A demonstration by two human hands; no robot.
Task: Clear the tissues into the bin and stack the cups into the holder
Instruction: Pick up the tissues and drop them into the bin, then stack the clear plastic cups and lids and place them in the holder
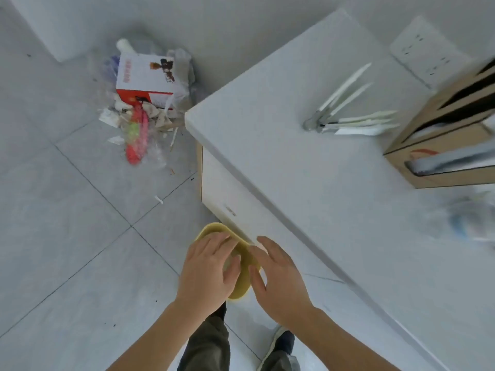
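Observation:
A yellow oval bin stands on the floor against the white cabinet, low in the head view. My left hand lies across its opening, fingers curled downward. A pale patch shows between its thumb and fingers; I cannot tell whether that is a tissue or the bin's inside. My right hand rests at the bin's right rim with its fingers spread and nothing in it. No cups or cup holder can be made out.
The white counter carries tongs with pale handles, a cardboard box and a blurred clear plastic thing. A rubbish heap with a red-and-white carton lies on the tiled floor. My shoe is below the bin.

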